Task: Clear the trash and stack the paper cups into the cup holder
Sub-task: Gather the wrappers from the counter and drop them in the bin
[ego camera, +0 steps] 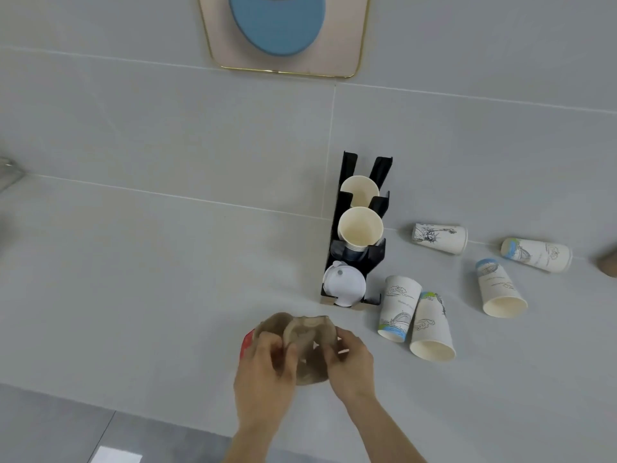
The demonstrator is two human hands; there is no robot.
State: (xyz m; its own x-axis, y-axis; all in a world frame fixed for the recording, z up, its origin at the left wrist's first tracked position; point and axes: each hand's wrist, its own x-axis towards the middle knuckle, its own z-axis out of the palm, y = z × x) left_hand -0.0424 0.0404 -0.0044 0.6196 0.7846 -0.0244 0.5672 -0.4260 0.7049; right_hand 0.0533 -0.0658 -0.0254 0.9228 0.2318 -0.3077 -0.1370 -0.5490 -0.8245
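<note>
Both hands grip a crumpled brown paper cup carrier with a red patch on its left, low over the grey counter. My left hand holds its left side, my right hand its right side. Behind it stands a black cup holder with two cream paper cups upright in its slots and white lids at its front. Several printed paper cups lie on their sides to the right, the closest pair near the holder's front, others further back.
A pale tiled wall rises behind the counter, with a gold-framed blue picture on it. The counter's front edge runs along the bottom left, with darker floor below. A brown object shows at the right edge.
</note>
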